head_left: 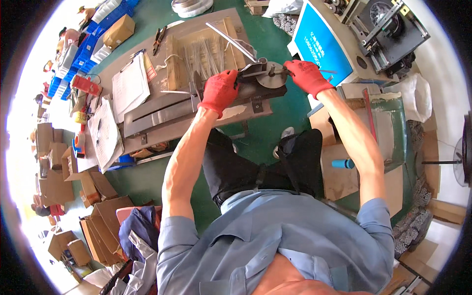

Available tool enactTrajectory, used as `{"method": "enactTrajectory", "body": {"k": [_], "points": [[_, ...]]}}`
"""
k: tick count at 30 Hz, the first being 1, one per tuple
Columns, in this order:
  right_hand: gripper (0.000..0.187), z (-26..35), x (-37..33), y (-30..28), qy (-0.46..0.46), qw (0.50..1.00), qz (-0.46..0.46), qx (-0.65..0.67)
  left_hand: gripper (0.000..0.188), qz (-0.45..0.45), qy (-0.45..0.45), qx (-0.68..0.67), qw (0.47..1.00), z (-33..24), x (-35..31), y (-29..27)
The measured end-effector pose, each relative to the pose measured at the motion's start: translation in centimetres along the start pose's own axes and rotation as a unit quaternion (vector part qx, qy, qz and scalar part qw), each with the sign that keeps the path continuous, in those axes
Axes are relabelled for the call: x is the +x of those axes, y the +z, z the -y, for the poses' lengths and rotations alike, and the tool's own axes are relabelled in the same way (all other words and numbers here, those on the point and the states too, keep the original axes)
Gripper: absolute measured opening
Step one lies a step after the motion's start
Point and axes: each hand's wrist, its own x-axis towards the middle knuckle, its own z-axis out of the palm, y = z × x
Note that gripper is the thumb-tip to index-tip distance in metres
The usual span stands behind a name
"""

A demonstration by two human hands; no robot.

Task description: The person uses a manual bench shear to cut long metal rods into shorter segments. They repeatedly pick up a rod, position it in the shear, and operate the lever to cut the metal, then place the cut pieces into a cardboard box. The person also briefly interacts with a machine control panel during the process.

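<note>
My left hand (pixel 220 92), in a red glove, is closed over the bench-mounted metal jig (pixel 169 109). What its fingers hold is hidden. My right hand (pixel 309 78), also red-gloved, is closed just right of the jig's round metal disc (pixel 265 81); a thin metal rod (pixel 328 72) sticks out past its knuckles. Upright pins stand on and beside the disc. Left of my left hand another thin rod (pixel 174 92) juts out; I cannot tell whether it is the same piece. Behind the jig, a shallow wooden tray (pixel 172 66) holds several straight wires (pixel 204 55).
Pliers (pixel 158 40), a clipboard with papers (pixel 131 86) and an orange tape roll (pixel 79 140) lie on the bench. A blue-panelled machine (pixel 322 46) stands at the right. Cardboard boxes (pixel 103 226) crowd the left floor. A blue cylinder (pixel 342 163) lies on the right-hand surface.
</note>
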Motion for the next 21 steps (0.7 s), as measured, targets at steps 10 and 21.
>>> {"method": "enactTrajectory", "body": {"k": [10,21], "points": [[0.072,0.1,1.6,-2.9,-0.003,0.990,0.112,0.083,0.022,0.014,0.020,0.035,0.999,-0.5,0.4,-0.6],[0.119,2.1,10.8,-4.0,-0.230,0.919,0.254,-0.195,0.024,0.042,0.013,0.055,0.997,-0.5,0.8,-1.2]]}}
